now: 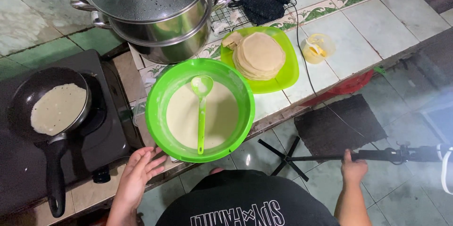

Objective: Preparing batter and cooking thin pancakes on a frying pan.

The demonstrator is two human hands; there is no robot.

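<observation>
The person's left hand [137, 174] lay open and flat, fingers loosely spread, at the counter's edge just below the green bowl [160, 94], holding nothing and close to the bowl's rim without clearly touching it. The bowl sat at the front of the tiled counter [377, 23], partly filled with pale batter [222, 117], and a green ladle [202, 108] rested in it, cup toward the back and handle pointing at the person. The right hand [353, 168] was off to the side, below counter level, closed around a black pole [377, 155] that ran level above the floor toward the right. To the left of the bowl, a black frying pan [28, 94] stood on a dark stove [108, 131], with a thin round pancake [58, 108] spread across its bottom and its handle aimed at the person. Behind the bowl on the right, a green plate [290, 65] held a stack of finished pancakes [258, 55]. A steel steamer pot [160, 32] with a glass lid stood behind the bowl, and a small plastic cup [317, 48] sat right of the plate.
</observation>
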